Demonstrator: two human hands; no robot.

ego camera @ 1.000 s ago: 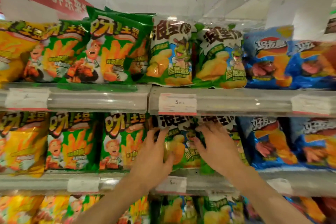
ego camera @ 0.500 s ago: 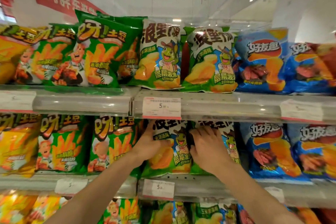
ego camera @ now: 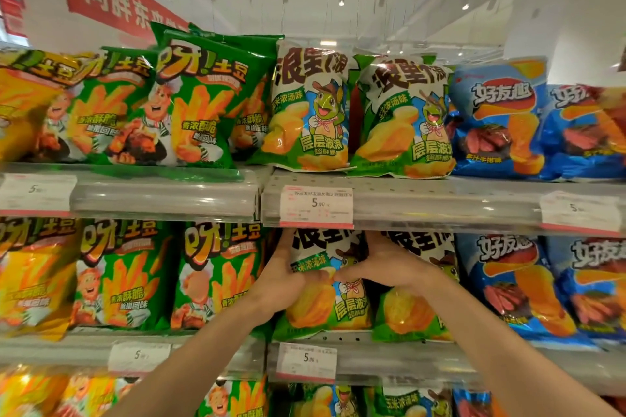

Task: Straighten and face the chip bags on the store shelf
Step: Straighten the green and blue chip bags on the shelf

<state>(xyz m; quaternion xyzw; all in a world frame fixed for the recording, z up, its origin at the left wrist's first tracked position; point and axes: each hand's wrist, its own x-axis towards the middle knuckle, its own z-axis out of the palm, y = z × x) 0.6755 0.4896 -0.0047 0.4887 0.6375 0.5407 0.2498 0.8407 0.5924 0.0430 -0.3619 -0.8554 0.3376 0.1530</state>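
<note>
Left hand: the left hand (ego camera: 288,284) grips the left edge of a puffy white-and-green foil chip bag with a cartoon frog mascot (ego camera: 327,301), thumb across the front and fingers tucked behind.
Right hand: the right hand (ego camera: 389,267) lies over the same bag's upper right, thumb nearly meeting the left thumb at the bag's middle, fingers reaching back between it and its neighbour — both hands grasping one bag.
Bag's place: front of the middle tier, standing upright, touching a matching white-and-green bag (ego camera: 411,311) on its right.
Step in hand: squaring this bag so its printed face looks straight out of the row; it appears nearly set.
Next move: likely to let go and shift right to the matching bag, which sits partly hidden behind the right wrist — a gentle push, since the air-filled foil will slide and tip easily.
Neighbours: green foil bags printed with orange fries and a chef (ego camera: 220,278) stand to the left, blue foil bags (ego camera: 515,284) to the right; the tier above repeats the order.
Surface: a grey metal shelf with a clear price-strip rail (ego camera: 423,362), a white price tag (ego camera: 306,362) clipped just below the hands.
Room: a bright shop with white ceiling, track lights, and a red hanging banner (ego camera: 115,0) at far left.
</note>
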